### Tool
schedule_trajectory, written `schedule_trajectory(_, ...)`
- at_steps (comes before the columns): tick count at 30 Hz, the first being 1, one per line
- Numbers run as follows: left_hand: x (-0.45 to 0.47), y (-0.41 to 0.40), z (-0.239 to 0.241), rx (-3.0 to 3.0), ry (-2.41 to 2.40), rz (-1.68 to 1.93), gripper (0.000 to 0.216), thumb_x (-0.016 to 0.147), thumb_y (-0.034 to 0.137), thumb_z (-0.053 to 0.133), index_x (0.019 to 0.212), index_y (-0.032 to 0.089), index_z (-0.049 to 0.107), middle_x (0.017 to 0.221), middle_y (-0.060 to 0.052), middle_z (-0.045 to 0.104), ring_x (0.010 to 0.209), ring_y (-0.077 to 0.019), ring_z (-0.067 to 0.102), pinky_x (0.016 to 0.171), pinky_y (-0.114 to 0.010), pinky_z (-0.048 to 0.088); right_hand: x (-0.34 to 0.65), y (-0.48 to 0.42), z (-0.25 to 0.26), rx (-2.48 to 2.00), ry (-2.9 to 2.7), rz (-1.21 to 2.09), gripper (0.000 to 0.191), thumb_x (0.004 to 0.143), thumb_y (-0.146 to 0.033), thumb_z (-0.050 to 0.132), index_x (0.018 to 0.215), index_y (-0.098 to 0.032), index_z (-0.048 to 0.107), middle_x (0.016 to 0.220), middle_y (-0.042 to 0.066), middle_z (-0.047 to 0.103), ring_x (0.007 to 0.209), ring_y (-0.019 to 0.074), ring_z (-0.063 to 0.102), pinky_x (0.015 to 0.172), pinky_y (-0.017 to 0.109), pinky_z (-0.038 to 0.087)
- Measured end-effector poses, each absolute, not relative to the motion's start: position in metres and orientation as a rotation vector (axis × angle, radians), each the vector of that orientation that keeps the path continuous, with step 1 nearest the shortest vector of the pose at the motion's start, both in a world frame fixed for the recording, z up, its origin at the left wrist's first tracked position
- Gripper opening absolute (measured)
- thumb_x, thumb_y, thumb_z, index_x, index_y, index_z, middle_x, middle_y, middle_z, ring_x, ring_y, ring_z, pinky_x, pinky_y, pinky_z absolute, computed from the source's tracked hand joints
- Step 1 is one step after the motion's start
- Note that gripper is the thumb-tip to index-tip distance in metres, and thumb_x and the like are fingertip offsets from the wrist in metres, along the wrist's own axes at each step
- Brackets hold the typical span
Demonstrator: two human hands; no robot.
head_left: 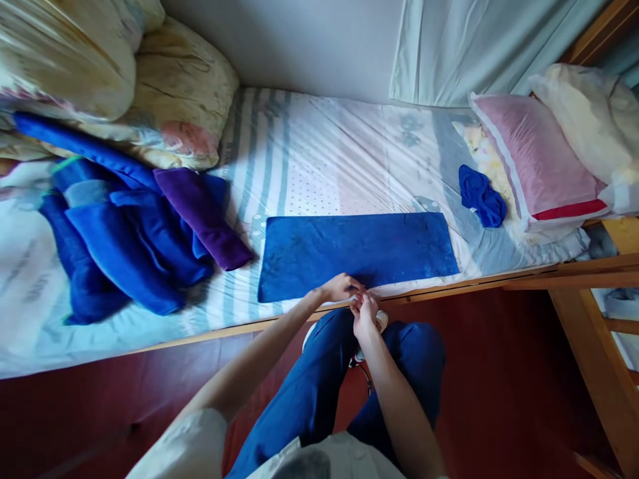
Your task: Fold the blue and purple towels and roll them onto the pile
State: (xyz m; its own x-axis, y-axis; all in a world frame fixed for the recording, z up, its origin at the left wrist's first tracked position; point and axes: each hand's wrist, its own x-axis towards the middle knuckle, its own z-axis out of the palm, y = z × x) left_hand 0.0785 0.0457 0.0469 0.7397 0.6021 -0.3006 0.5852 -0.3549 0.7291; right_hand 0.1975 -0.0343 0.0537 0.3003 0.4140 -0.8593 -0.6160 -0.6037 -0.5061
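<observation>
A blue towel (357, 251) lies flat on the bed, folded into a long rectangle near the front edge. My left hand (339, 287) rests at the towel's near edge with its fingers curled. My right hand (366, 314) is right beside it, fingers pinched together and touching the left hand's fingertips. Whether either hand grips the towel's edge is hidden. Both hands meet at the bed's wooden rail (449, 287).
A heap of blue towels (124, 246) with a purple one (204, 216) lies at the left. A small crumpled blue cloth (480, 194) sits by a pink pillow (536, 159) at the right. Patterned pillows (164, 100) are piled far left. A wooden ladder (594, 346) stands at right.
</observation>
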Motion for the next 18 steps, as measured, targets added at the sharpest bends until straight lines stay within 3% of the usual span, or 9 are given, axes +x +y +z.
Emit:
schedule_trajectory(2, 0.084, 0.076, 0.06, 1.996, 1.032, -0.002, 0.048, 0.09, 0.009, 0.045, 0.119, 0.02, 0.082, 0.125, -0.005, 0.081, 0.116, -0.0197, 0.076, 0.104, -0.025, 0.055, 0.195, -0.03, 0.05, -1.716, 0.244, 1.415, 0.004, 0.09, -0.023, 0.059, 0.094, -0.026, 0.061, 0.08, 0.0, 0.073, 0.062, 0.0134, 0.068, 0.056, 0.023, 0.055)
schedule_trajectory(3, 0.088, 0.093, 0.066, 2.007, 1.128, -0.01, 0.047, 0.092, 0.01, 0.046, 0.121, 0.018, 0.082, 0.128, -0.006, 0.079, 0.118, -0.0206, 0.076, 0.106, -0.026, 0.054, 0.195, -0.029, 0.048, -1.731, 0.26, 1.402, 0.005, 0.09, -0.024, 0.06, 0.095, -0.026, 0.061, 0.083, 0.001, 0.074, 0.066, 0.0143, 0.07, 0.058, 0.025, 0.057)
schedule_trajectory(6, 0.1, 0.147, 0.08, 2.072, 1.395, -0.042, 0.049, 0.095, 0.012, 0.05, 0.137, 0.019, 0.074, 0.154, -0.009, 0.063, 0.143, -0.0248, 0.06, 0.122, -0.033, 0.046, 0.195, -0.028, 0.043, -1.759, 0.219, 1.385, 0.011, 0.091, -0.027, 0.06, 0.102, -0.028, 0.061, 0.095, 0.004, 0.076, 0.081, 0.0181, 0.075, 0.065, 0.029, 0.061)
schedule_trajectory(9, 0.107, 0.193, 0.082, 2.023, 1.515, -0.087, 0.055, 0.096, 0.014, 0.053, 0.151, 0.015, 0.062, 0.167, -0.017, 0.048, 0.15, -0.0355, 0.052, 0.123, -0.048, 0.046, 0.194, -0.027, 0.038, -1.795, 0.039, 1.443, 0.013, 0.095, -0.033, 0.057, 0.108, -0.03, 0.059, 0.108, 0.007, 0.077, 0.093, 0.0192, 0.078, 0.071, 0.031, 0.063)
schedule_trajectory(12, 0.111, 0.224, 0.078, 1.975, 1.562, -0.124, 0.057, 0.093, 0.01, 0.056, 0.149, 0.013, 0.063, 0.163, -0.021, 0.051, 0.146, -0.0394, 0.055, 0.12, -0.053, 0.049, 0.188, -0.022, 0.037, -1.827, 0.048, 1.419, 0.012, 0.098, -0.032, 0.052, 0.108, -0.03, 0.058, 0.115, 0.007, 0.078, 0.097, 0.0181, 0.078, 0.075, 0.031, 0.064)
schedule_trajectory(18, 0.12, 0.249, 0.079, 1.939, 1.714, -0.161, 0.057, 0.094, 0.01, 0.052, 0.151, 0.012, 0.059, 0.147, -0.024, 0.062, 0.136, -0.0387, 0.061, 0.113, -0.053, 0.053, 0.183, -0.01, 0.045, -1.838, 0.214, 1.332, 0.011, 0.102, -0.029, 0.05, 0.103, -0.027, 0.061, 0.111, 0.008, 0.081, 0.094, 0.019, 0.078, 0.076, 0.034, 0.063)
